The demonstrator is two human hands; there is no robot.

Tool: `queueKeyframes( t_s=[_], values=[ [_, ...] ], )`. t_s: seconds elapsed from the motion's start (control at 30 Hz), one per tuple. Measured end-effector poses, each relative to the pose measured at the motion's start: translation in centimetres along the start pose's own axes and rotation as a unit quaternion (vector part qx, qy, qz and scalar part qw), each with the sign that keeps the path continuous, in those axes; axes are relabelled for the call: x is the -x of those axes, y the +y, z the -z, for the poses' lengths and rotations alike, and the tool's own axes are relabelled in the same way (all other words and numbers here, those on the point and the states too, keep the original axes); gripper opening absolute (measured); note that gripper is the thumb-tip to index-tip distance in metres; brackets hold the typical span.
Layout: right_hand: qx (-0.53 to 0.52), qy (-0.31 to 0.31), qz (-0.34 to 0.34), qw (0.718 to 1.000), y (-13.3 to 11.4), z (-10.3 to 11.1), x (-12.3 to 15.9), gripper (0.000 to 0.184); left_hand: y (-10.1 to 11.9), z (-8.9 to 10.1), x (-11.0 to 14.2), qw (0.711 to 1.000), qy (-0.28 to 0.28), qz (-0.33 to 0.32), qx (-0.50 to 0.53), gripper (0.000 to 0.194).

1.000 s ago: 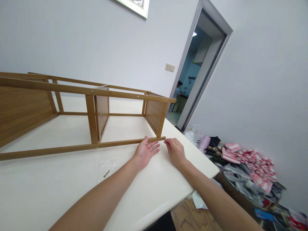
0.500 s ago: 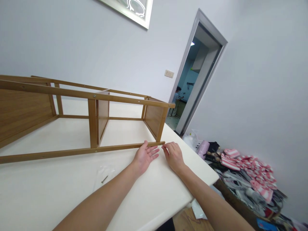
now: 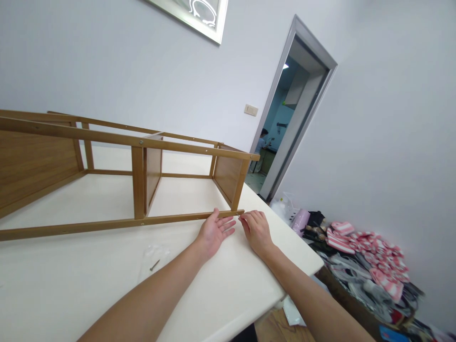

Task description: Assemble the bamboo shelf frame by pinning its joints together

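Observation:
A brown wooden shelf frame (image 3: 138, 183) lies on its side on the white table (image 3: 107, 294). At the right end of its lower front rail, my right hand (image 3: 257, 232) pinches a thin screw (image 3: 238, 215) whose tip meets the rail by the end shelf's post; the fingers hide most of it. My left hand (image 3: 213, 233) is turned palm up with fingers spread, its thumb and fingertips by the same rail. To the left of my left forearm, a loose screw (image 3: 154, 265) rests on a clear plastic bag (image 3: 144, 270).
Right of the table is a heap of clothes (image 3: 377, 266), with pink-and-white striped cloth on top. A doorway (image 3: 274, 128) opens at the back, where a person (image 3: 261, 145) stands in the other room. A framed picture (image 3: 203, 14) and a light switch (image 3: 251, 110) are on the wall.
Both hands stay by the rail end in nearly the same pose. My right fingertips have shifted very slightly at the screw.

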State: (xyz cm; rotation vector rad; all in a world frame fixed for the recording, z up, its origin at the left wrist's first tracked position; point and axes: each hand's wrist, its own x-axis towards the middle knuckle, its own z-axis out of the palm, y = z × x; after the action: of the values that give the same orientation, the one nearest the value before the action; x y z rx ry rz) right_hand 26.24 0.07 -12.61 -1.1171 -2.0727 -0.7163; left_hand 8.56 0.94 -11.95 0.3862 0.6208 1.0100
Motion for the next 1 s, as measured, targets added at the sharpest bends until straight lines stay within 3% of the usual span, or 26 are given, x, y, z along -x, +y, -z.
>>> queueKeyframes(
  t_s=[0.73,1.0],
  values=[
    [0.035,0.001,0.028,0.999,-0.3,0.5,-0.5,0.009,0.0,0.0,-0.1,1.0,-0.001,0.004,0.012,0.037],
    [0.085,-0.035,0.108,0.99,0.1,1.3,-0.8,0.02,0.2,-0.2,0.3,1.0,0.001,0.004,0.009,0.038]
  ],
)
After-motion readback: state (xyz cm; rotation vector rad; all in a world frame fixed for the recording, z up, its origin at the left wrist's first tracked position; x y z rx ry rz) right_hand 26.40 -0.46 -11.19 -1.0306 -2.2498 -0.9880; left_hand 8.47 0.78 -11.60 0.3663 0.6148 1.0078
